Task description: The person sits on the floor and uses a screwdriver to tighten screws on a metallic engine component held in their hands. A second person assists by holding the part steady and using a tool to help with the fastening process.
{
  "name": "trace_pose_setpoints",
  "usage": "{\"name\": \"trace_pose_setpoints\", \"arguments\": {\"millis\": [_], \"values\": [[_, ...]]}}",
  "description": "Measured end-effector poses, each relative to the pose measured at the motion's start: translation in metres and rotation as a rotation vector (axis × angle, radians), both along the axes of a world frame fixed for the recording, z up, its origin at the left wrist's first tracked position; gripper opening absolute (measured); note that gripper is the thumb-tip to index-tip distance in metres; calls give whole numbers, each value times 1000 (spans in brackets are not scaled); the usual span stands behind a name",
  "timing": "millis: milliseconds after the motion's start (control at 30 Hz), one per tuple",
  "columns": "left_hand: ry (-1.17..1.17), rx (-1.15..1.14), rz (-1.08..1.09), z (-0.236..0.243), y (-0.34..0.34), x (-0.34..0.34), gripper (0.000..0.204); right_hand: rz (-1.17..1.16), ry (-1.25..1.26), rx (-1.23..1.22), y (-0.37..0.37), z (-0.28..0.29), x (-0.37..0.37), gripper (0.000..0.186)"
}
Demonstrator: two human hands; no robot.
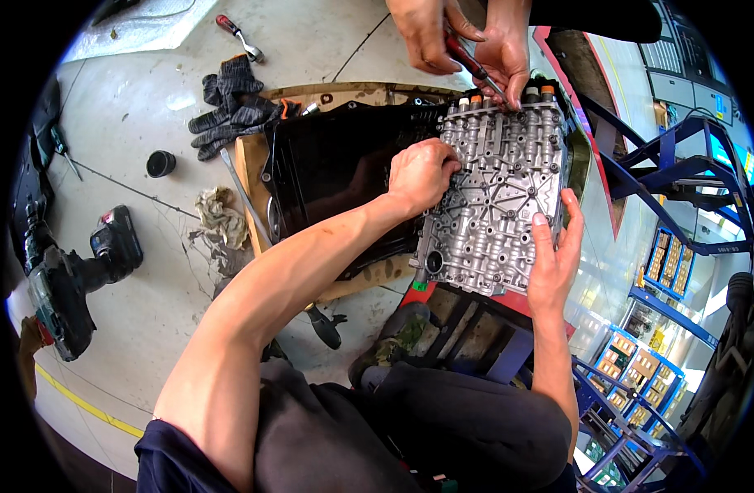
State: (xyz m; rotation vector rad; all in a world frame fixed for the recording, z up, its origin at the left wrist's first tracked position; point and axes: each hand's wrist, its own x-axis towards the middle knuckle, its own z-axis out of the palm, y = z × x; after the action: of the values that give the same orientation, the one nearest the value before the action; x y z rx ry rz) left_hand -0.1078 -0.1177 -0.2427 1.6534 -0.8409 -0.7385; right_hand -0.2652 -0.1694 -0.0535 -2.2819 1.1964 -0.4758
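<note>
A silver transmission valve body [500, 197] full of cast channels and bolts lies in front of me, with orange and white connectors along its far end. My left hand [424, 174] is closed at its left edge, fingertips curled down; whatever they pinch is hidden. Along the right edge, my right hand [555, 255] grips the valve body with the thumb on top and the fingers at its side. Another person's hands [467, 41] hold a red-handled screwdriver [474, 66], its shaft reaching the far end of the valve body.
Left of the valve body lies a black oil pan [327, 172] on cardboard. Farther left are grey work gloves [231, 107], a ratchet [239, 38], a black cap [160, 163], a crumpled rag [221, 218] and a cordless power tool [81, 271]. Blue metal frames [681, 172] stand to the right.
</note>
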Motion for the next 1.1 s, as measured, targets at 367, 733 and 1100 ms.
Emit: {"name": "trace_pose_setpoints", "arguments": {"millis": [367,733,1100], "values": [[-274,493,-157,-7,-48,54,34,4,33,-34,4,5,1,57],[-173,487,-119,-22,-58,47,36,3,16,-11,3,3,0,57],[-120,483,-37,-53,-61,46,32,23,40,-25,2,3,2,57]]}}
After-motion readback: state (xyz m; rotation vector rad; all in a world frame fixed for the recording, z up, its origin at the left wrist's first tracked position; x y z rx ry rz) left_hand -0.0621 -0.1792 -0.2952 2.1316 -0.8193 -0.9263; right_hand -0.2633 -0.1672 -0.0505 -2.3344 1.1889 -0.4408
